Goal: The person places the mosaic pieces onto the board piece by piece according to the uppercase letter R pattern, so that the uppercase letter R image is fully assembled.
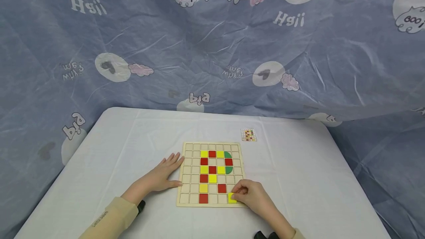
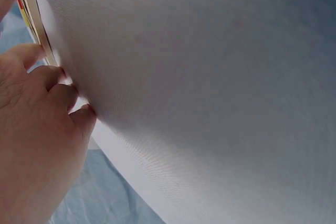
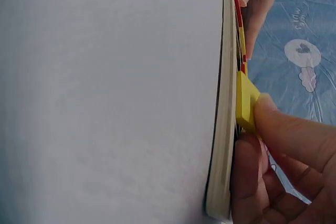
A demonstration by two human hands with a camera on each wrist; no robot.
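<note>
A square wooden grid board [image 1: 194, 191] lies on the white table, with red, yellow and green pieces set in its cells. My right hand [image 1: 254, 196] is at the board's near right corner. Its thumb and fingers pinch a yellow square tile [image 3: 245, 100], which stands slightly tilted over a cell of the bottom row in the right wrist view. At the board's left edge rests my left hand [image 1: 162, 174], fingers spread and thumb apart, fingertips touching the frame. In the left wrist view the left hand [image 2: 42, 124] shows beside the board's side [image 2: 41, 24].
A small card [image 1: 249, 135] printed with a coloured grid pattern lies beyond the board's far right corner. White cloth covers the table [image 1: 308, 172]. A blue patterned curtain [image 1: 199, 47] hangs behind and around it.
</note>
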